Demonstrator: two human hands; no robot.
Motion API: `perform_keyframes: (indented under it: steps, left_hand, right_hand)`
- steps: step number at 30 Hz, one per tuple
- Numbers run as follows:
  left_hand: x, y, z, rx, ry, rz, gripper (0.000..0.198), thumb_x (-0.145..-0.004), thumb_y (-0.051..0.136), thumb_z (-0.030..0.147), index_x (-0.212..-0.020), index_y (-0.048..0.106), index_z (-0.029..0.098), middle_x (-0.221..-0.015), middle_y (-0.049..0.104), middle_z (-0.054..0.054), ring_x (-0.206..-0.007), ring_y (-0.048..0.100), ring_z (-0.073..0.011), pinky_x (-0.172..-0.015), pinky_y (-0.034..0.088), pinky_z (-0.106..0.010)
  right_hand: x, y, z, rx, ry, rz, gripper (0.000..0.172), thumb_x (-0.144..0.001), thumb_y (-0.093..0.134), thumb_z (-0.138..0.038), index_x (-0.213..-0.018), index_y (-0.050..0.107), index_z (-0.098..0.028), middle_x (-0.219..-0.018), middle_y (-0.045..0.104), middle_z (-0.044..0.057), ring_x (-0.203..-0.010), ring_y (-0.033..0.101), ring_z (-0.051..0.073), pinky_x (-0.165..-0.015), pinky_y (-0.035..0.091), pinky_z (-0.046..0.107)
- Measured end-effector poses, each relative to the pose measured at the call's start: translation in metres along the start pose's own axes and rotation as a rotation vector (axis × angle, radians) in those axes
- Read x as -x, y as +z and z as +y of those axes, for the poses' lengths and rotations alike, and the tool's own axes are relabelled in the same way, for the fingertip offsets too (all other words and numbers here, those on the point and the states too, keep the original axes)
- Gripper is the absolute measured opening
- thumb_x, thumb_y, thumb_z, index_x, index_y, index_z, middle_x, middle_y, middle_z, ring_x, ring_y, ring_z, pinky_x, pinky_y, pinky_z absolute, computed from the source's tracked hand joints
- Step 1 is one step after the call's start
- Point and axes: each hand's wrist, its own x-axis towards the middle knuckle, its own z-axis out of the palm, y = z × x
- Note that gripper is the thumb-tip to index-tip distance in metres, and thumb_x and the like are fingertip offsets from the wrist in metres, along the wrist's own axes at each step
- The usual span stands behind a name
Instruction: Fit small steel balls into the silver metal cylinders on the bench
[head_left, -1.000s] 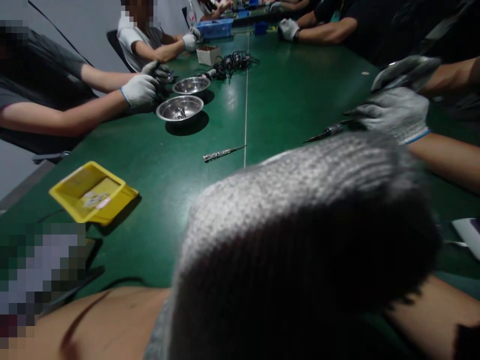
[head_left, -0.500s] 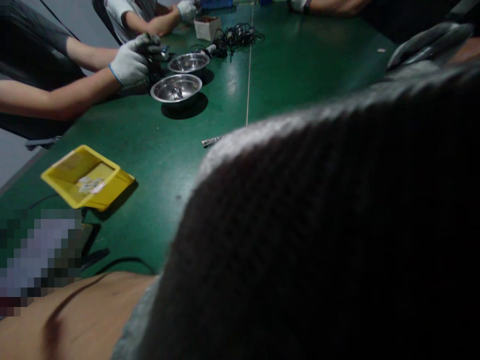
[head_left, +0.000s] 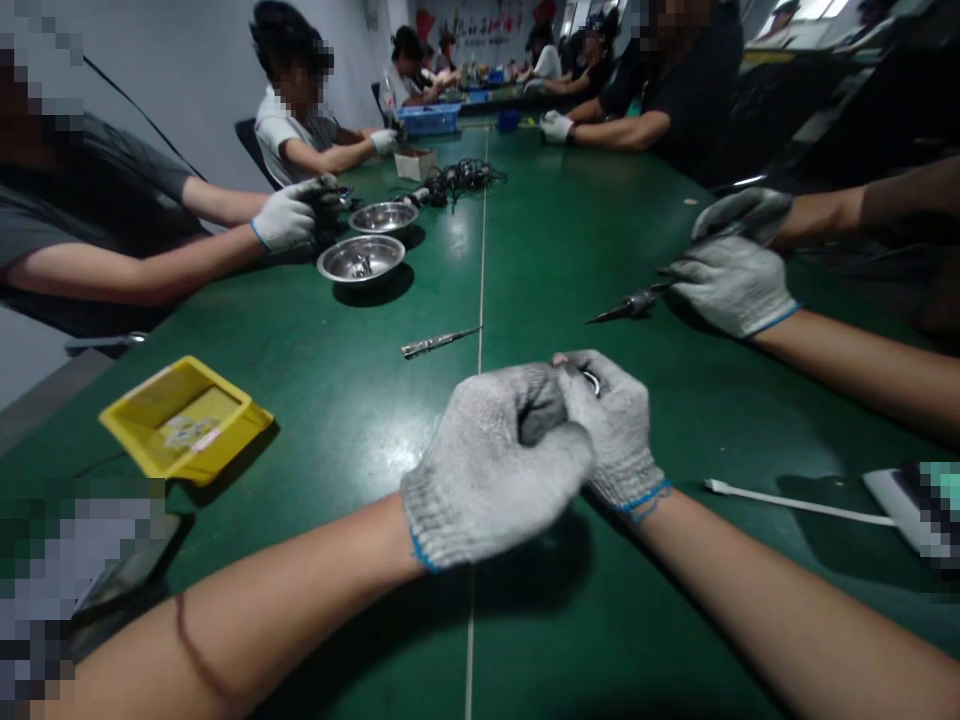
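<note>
My left hand [head_left: 499, 460], in a white knit glove, is closed with its fingertips up against my right hand [head_left: 619, 425]. Whatever it pinches is hidden behind its own fingers. The right hand wears the same kind of glove and is closed too; a small curved metal part [head_left: 592, 382] glints between its thumb and fingers. Both hands meet above the green table [head_left: 360, 620], close to its centre seam. Just beyond them lies a thin screwdriver [head_left: 439, 344] with a clear handle.
A yellow bin [head_left: 262, 425] with small pieces stands left. Beyond it are two steel bowls [head_left: 330, 270] and tangled black cables [head_left: 461, 182]. At right, a co-worker's gloved hands [head_left: 731, 285] hold a dark pointed tool [head_left: 634, 304]; a white cable [head_left: 802, 503] lies nearer.
A gloved hand that covered much of the view close to the camera has dropped away. Both my hands now show together over the table, and the view has tilted upward.
</note>
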Motion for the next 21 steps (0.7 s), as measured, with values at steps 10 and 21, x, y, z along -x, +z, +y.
perform_keyframes:
  steps: [10, 21]
  left_hand:
    - [-0.032, 0.01, -0.054, -0.169, 0.245, 0.069, 0.013, -0.088, 0.064, 0.023, -0.1, 0.067, 0.019, -0.078, 0.067, -0.001, -0.068, 0.061, -0.0146, -0.067, 0.051, -0.028]
    - [-0.031, 0.008, -0.057, -0.153, 0.376, 0.033, 0.014, -0.094, 0.064, 0.021, -0.102, 0.075, 0.018, -0.09, 0.077, -0.006, -0.082, 0.073, -0.0175, -0.081, 0.06, -0.029]
  right_hand:
    - [0.003, 0.005, -0.007, -0.145, 0.046, -0.016, 0.022, -0.088, 0.063, -0.036, -0.072, 0.069, -0.021, -0.063, 0.07, 0.001, -0.059, 0.064, 0.018, -0.055, 0.05, 0.027]
    - [0.004, 0.005, -0.007, -0.149, 0.0, -0.097, 0.022, -0.09, 0.063, -0.035, -0.076, 0.073, -0.02, -0.073, 0.076, 0.005, -0.067, 0.071, 0.02, -0.063, 0.056, 0.029]
